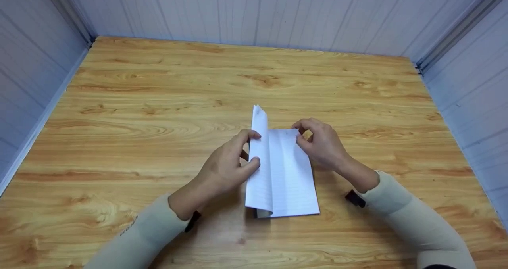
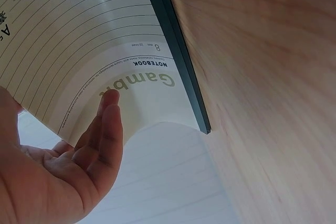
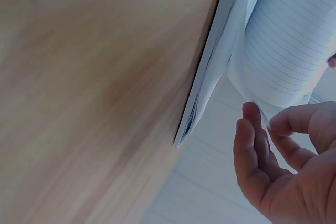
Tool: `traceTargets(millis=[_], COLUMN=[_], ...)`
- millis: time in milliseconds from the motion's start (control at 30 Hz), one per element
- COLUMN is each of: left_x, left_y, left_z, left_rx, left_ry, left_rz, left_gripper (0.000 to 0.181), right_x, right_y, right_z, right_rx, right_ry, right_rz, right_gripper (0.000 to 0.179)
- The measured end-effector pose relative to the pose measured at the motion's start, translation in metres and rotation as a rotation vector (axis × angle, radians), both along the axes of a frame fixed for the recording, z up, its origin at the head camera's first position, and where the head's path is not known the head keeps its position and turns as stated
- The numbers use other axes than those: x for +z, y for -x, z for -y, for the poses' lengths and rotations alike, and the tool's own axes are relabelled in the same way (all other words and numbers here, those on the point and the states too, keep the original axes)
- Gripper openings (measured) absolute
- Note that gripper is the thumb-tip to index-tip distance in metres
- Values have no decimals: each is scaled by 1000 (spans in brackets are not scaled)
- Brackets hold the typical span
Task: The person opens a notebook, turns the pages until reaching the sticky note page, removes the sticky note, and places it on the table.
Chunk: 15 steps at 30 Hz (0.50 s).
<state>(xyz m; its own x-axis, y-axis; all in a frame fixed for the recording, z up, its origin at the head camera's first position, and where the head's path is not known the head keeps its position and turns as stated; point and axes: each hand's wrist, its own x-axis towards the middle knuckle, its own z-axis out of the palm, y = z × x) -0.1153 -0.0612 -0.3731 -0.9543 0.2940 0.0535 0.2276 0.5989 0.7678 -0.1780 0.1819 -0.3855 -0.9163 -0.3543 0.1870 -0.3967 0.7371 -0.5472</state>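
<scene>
A lined paper notebook [image 1: 293, 177] lies open on the wooden table, its left part raised and curved. My left hand [image 1: 226, 166] grips that raised part, thumb on the page side and other fingers behind. In the left wrist view, fingers of this hand [image 2: 92, 166] rest against the printed inside of the dark-edged cover [image 2: 113, 24]. At the top right corner of the right-hand page, my right hand [image 1: 323, 144] pinches the paper between thumb and fingers. The right wrist view shows a thin sheet [image 3: 244, 85] lifted at that hand's fingertips, apart from the pages below.
The wood-grain table [image 1: 158, 86] stretches around the notebook on all sides. Pale panel walls [image 1: 238, 15] stand along its back, left and right edges. A small black piece [image 1: 355, 198] shows beside the right sleeve.
</scene>
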Motion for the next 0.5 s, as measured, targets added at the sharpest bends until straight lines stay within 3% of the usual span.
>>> traceTargets(millis=[100, 267, 500], left_x=[0, 0, 0], left_y=[0, 0, 0], left_z=[0, -1, -2], left_rx=[-8, -7, -7], left_ry=[-19, -25, -1], left_rz=[-4, -4, 7], left_gripper=[41, 42, 44], right_x=[1, 3, 2], right_y=[-2, -7, -14], right_z=[2, 6, 11], right_rx=[10, 39, 138], right_ry=[25, 68, -9], right_rz=[27, 145, 188], right_gripper=[21, 27, 28])
